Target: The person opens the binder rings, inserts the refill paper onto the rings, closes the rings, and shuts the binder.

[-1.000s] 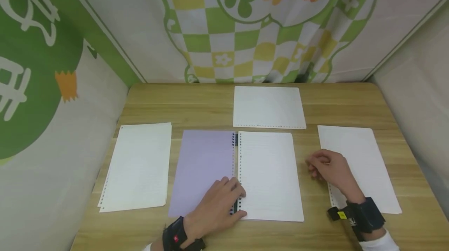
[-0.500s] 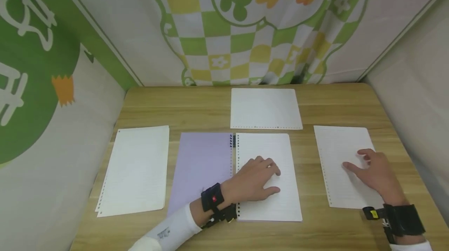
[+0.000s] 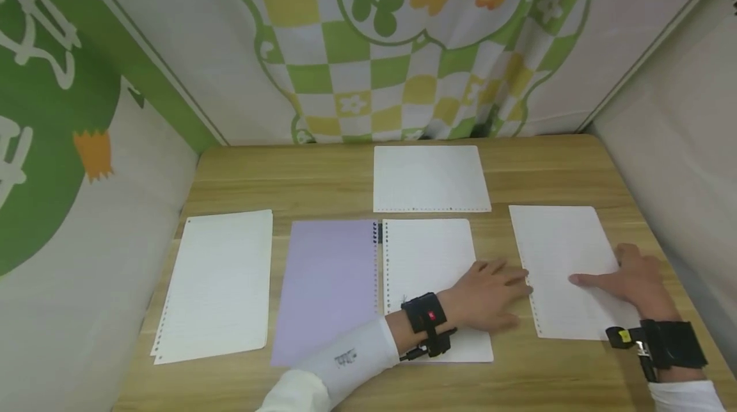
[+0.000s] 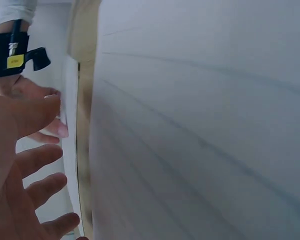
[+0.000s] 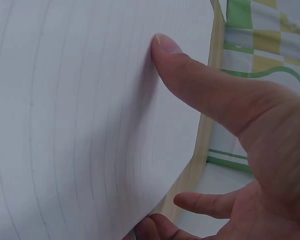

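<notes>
A lined loose-leaf sheet (image 3: 558, 239) with a punched left edge lies at the right of the table. My right hand (image 3: 639, 277) is at its right side, thumb stretched over the paper and the other fingers at or past the edge. In the right wrist view, the thumb (image 5: 165, 50) touches the sheet; a lower fingertip is partly hidden by the paper edge. My left hand (image 3: 489, 293) reaches across the notebook's white page (image 3: 426, 252), fingers spread, fingertips near the sheet's punched edge. Whether they touch it cannot be seen. Left of that page is a purple cover (image 3: 328, 284).
A small stack of punched sheets (image 3: 215, 284) lies at the left. Another white sheet (image 3: 428, 178) lies sideways at the back, punched edge toward me. Fabric walls and a checked curtain (image 3: 391, 73) bound the wooden table (image 3: 288, 175).
My left hand has moved right from the notebook's spine, across the white page to the right sheet's left edge. My right hand has moved right, over the sheet to its right edge.
</notes>
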`<move>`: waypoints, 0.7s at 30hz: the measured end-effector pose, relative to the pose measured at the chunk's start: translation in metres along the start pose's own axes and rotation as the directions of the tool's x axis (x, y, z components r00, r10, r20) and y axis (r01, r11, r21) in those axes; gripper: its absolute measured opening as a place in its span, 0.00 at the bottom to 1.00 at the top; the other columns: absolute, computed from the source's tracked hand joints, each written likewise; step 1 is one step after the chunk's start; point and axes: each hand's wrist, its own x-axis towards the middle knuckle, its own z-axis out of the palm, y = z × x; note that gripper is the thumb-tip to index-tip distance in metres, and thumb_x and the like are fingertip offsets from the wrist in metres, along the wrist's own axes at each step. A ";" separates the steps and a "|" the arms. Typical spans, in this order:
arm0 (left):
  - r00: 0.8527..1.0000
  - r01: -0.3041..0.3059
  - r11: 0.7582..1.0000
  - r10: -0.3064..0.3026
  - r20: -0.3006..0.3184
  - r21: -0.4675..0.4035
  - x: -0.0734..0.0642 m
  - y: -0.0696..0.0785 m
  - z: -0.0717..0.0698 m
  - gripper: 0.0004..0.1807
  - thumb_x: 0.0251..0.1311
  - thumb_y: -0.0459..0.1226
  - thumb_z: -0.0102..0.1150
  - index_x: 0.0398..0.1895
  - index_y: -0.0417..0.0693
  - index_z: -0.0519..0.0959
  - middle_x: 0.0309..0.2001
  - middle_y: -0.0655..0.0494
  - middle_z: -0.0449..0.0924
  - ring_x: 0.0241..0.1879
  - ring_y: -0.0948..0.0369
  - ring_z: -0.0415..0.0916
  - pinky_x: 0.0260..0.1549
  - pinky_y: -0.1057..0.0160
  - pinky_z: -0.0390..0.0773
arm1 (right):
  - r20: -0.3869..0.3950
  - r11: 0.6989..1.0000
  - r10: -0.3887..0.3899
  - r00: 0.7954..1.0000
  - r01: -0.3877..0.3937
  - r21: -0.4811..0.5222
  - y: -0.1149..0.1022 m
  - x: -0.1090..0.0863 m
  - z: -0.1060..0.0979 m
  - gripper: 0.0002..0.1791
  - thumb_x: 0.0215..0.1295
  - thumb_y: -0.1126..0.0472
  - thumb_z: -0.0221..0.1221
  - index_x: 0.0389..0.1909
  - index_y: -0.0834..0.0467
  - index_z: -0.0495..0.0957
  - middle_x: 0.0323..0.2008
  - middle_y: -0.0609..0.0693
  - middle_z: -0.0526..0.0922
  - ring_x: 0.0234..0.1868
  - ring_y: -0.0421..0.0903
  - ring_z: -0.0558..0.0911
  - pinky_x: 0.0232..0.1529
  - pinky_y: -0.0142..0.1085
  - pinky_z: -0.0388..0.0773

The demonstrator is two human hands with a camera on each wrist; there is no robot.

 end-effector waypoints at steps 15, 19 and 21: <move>0.998 0.047 0.983 -0.054 0.037 0.176 0.008 0.014 0.005 0.32 0.77 0.66 0.45 0.81 0.79 0.63 0.85 0.70 0.54 0.84 0.52 0.50 0.78 0.54 0.58 | 0.004 0.997 -0.017 1.000 0.017 0.081 0.032 0.013 -0.006 0.55 0.70 0.36 0.66 0.69 0.81 0.60 0.60 0.85 0.69 0.54 0.75 0.75 0.43 0.57 0.79; 0.997 0.043 0.986 -0.052 0.052 0.160 0.007 0.013 0.004 0.33 0.77 0.65 0.47 0.82 0.78 0.62 0.86 0.68 0.52 0.84 0.51 0.49 0.79 0.53 0.58 | 0.013 0.991 -0.059 0.998 0.057 0.124 0.051 0.018 -0.008 0.48 0.77 0.35 0.57 0.70 0.78 0.64 0.62 0.83 0.71 0.56 0.76 0.75 0.44 0.55 0.79; 0.998 0.036 0.989 -0.044 0.054 0.141 0.007 0.013 0.004 0.34 0.77 0.65 0.48 0.82 0.77 0.62 0.86 0.67 0.51 0.84 0.51 0.48 0.79 0.53 0.58 | 0.032 0.987 -0.051 0.998 0.045 0.157 0.057 0.019 -0.010 0.49 0.77 0.35 0.57 0.71 0.78 0.63 0.65 0.84 0.69 0.59 0.77 0.74 0.47 0.57 0.78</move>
